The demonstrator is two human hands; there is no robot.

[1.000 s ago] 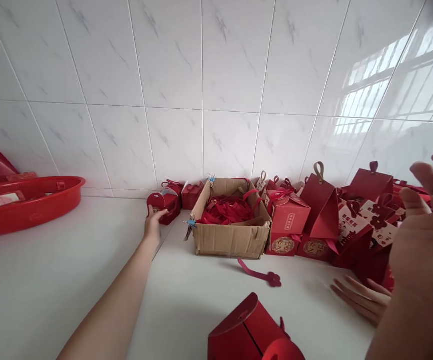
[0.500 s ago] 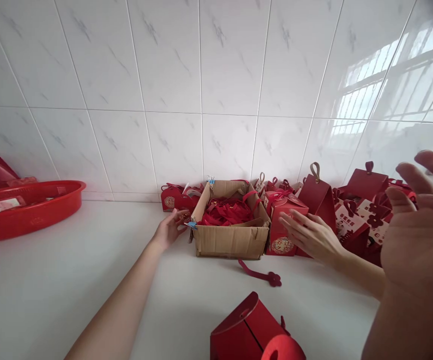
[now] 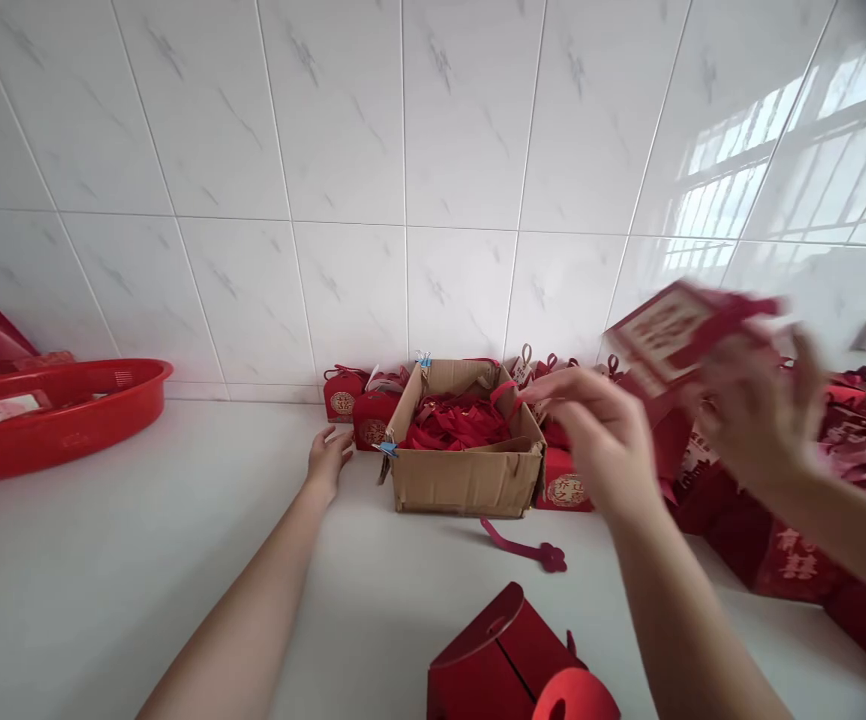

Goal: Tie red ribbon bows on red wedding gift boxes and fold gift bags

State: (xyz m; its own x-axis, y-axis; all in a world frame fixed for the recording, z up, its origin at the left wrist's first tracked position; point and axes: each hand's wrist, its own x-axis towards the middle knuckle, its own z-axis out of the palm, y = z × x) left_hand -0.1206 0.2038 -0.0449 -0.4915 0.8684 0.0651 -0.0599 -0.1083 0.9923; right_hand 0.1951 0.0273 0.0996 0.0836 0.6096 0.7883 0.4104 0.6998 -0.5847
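Observation:
My left hand (image 3: 328, 462) rests on the white table, empty, fingers loosely apart, beside two small red gift boxes (image 3: 373, 415) with gold emblems. My right hand (image 3: 613, 440) is open and slightly blurred. Its fingertips are over the right rim of a cardboard box (image 3: 467, 485), close to a red ribbon there; whether they touch is unclear. Inside the cardboard box lies a heap of red straps (image 3: 454, 422). In front of it is a loose dark red strap with a flower end (image 3: 527, 549). Nearest to me stands a red box with curved flaps (image 3: 497, 655).
At the right another person's hand (image 3: 767, 410) holds up a blurred red gift box (image 3: 673, 335). More red boxes (image 3: 793, 550) crowd that side. A red plastic basin (image 3: 133, 405) stands at the left. A tiled wall (image 3: 343, 300) closes off the back.
My right hand has swung left from the right edge to the cardboard box. The other person's hand has lifted a red gift box up and right. My left hand has shifted slightly left.

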